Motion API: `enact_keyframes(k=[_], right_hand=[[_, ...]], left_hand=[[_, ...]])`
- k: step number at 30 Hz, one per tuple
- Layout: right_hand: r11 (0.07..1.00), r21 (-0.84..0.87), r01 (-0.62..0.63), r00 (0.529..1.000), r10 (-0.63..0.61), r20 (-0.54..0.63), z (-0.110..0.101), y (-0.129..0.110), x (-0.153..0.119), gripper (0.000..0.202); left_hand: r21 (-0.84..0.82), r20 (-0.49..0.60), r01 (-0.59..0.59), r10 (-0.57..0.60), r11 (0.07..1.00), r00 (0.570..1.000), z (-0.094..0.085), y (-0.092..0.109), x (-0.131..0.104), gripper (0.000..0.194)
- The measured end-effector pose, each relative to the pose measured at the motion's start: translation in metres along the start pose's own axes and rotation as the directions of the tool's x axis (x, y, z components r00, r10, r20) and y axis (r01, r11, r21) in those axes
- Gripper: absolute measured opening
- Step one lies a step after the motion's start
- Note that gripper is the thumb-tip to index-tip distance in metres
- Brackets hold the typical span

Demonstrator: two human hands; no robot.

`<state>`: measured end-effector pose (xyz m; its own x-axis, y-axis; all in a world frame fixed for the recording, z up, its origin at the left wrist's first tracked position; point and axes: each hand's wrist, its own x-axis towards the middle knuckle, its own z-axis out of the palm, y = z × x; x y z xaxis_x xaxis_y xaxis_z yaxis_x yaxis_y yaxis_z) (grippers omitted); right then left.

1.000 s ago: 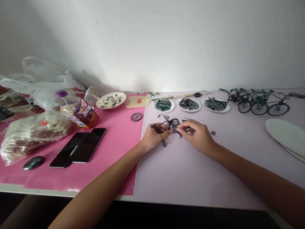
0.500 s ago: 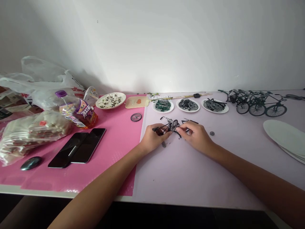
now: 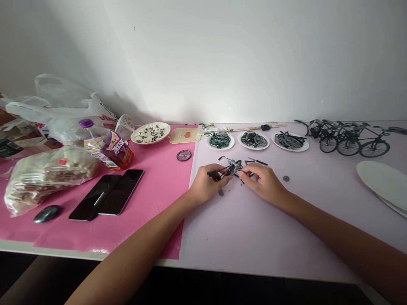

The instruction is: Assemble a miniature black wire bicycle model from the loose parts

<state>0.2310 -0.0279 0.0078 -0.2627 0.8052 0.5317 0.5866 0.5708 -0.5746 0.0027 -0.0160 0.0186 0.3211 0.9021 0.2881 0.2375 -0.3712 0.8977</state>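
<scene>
A partly built miniature bicycle (image 3: 232, 166), dark with silvery handlebars, is held just above the pale part of the table. My left hand (image 3: 208, 182) is closed around its frame from the left. From the other side, my right hand (image 3: 259, 180) pinches at its lower part with thumb and forefinger; the exact piece between the fingertips is hidden. Behind the right hand lie thin dark bicycle parts (image 3: 259, 161). A small grey disc (image 3: 286, 178) rests to the right of that hand. A loose spoked wheel (image 3: 184, 155) lies on the pink sheet.
Plates of green parts (image 3: 219, 141), dark wheels (image 3: 253, 140) and grey wheels with rods (image 3: 290, 141) line the wall. Several finished model bicycles (image 3: 352, 140) stand right, behind white plates (image 3: 383, 182). Left are a bottle (image 3: 108, 146), phones (image 3: 119, 192) and a mouse (image 3: 47, 214).
The view has shifted slightly, so the table's things appear a little farther right. Both hands keep hold of the miniature bicycle, which has turned a little between the fingers.
</scene>
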Motion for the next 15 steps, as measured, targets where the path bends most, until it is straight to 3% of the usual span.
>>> enact_keyframes(k=[6, 11, 15], right_hand=[[1.0, -0.025, -0.015, 0.999, 0.016, 0.051, -0.0025, 0.0004, -0.0006, 0.044], [0.999, 0.018, -0.046, 0.999, 0.046, 0.007, -0.0019, -0.0011, -0.0007, 0.031], [1.0, -0.006, 0.012, 0.999, -0.012, -0.041, -0.0023, -0.0004, 0.0008, 0.019]], left_hand=[[0.065, 0.024, -0.064, 0.063, 0.996, 0.998, -0.0029, 0.0009, -0.0002, 0.022], [0.087, 0.052, -0.094, 0.089, 0.992, 0.995, -0.005, -0.0003, 0.0002, 0.023], [0.115, 0.062, -0.113, 0.106, 0.987, 0.992, -0.0054, -0.0016, 0.0007, 0.019]])
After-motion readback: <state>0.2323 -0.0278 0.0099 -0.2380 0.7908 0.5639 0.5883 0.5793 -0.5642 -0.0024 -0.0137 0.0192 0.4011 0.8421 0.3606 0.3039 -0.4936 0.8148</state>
